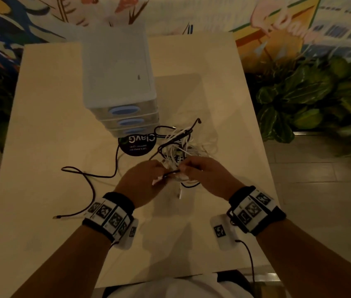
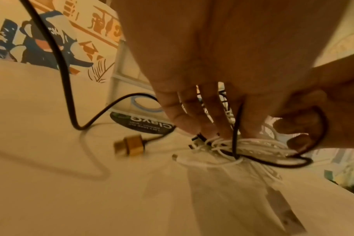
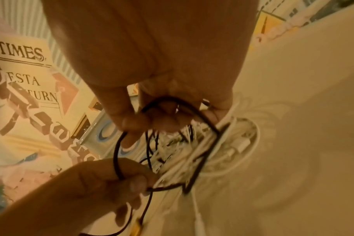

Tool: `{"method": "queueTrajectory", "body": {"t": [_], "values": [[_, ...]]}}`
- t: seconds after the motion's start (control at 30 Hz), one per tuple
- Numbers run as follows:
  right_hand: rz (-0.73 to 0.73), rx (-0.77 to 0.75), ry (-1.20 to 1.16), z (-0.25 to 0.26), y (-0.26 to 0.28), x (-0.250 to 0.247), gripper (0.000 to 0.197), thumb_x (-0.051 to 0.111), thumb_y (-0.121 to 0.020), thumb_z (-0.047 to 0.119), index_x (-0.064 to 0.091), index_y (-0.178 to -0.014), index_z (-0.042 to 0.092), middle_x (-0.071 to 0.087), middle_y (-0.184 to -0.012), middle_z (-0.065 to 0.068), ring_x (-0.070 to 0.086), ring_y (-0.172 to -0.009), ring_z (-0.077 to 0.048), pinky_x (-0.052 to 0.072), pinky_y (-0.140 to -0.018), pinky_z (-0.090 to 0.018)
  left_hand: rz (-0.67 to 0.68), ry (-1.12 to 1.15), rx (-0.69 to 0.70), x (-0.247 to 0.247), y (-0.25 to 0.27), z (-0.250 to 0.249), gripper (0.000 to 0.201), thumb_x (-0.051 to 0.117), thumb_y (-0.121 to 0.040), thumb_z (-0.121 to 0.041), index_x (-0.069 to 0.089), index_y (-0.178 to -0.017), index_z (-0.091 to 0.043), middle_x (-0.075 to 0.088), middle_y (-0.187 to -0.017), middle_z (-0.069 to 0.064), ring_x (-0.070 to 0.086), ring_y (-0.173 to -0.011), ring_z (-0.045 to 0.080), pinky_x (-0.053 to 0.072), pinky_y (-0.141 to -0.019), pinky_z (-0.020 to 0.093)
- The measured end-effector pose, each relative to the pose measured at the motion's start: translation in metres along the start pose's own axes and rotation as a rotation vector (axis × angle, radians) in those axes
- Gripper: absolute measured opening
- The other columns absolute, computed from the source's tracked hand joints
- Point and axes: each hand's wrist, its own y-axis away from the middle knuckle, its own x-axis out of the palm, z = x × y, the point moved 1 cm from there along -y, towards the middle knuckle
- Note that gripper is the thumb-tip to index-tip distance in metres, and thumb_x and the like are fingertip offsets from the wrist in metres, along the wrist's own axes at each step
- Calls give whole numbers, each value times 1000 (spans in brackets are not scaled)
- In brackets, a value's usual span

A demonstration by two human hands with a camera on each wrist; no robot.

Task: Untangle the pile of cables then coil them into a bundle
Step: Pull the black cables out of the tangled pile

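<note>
The two forearms, each banded at the wrist by a black strap with white printed-marker tiles [image 1: 111, 216], reach over the pale beige tabletop [image 1: 47, 125] to the tangle. The left hand [image 1: 140, 181] pinches a thin black rubber-sheathed cable [image 1: 88, 181] between thumb and curled fingers, and the right hand [image 1: 204, 177] pinches a loop of the same cable, probably to draw it out of the knot. Just beyond the fingers, in the middle of the table, lies the heap of white and black cords [image 1: 179, 145], still knotted, nothing coiled yet. The black cable's freed length trails left across the table to a gold metal plug [image 2: 129, 145].

Behind the heap stands a white plastic drawer unit with blue oval handles [image 1: 118, 82], a round black printed sticker [image 1: 137, 144] at its foot. Painted murals [image 1: 8, 24] back the table; green leafy plants [image 1: 303, 100] fill the right.
</note>
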Motion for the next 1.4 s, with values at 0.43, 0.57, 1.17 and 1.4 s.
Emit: {"method": "queueTrajectory", "body": {"t": [0.43,0.57,1.17,1.4], "values": [[-45,69,128,17,-25,1,37,57,-93,61,75,-106,31,76,-93,8,69,-85,-7,55,-82,-32,-160,182,223,-35,31,-25,33,54,-97,-48,76,-115,-32,64,-93,-9,63,-76,7,53,-61,26],[-65,-27,208,13,-23,-1,30,75,-87,40,63,-113,32,72,-97,12,68,-93,-5,56,-86,-35,-170,165,264,-36,38,-33,30,56,-97,-46,75,-117,-33,64,-102,-9,65,-82,7,54,-65,25],[-74,-343,316,11,-7,14,26,64,-95,50,76,-99,28,72,-98,13,64,-89,1,42,-81,-8,-115,380,-250,-24,43,-8,52,74,-86,-39,42,-127,-44,63,-90,-19,62,-58,10,52,-58,27],[32,-245,323,8,-3,13,24,59,-100,44,76,-105,28,76,-92,10,66,-84,0,43,-74,-7,-220,390,-266,-18,37,-9,30,56,-85,-66,61,-105,-45,62,-84,-16,57,-61,9,41,-55,15]]}}
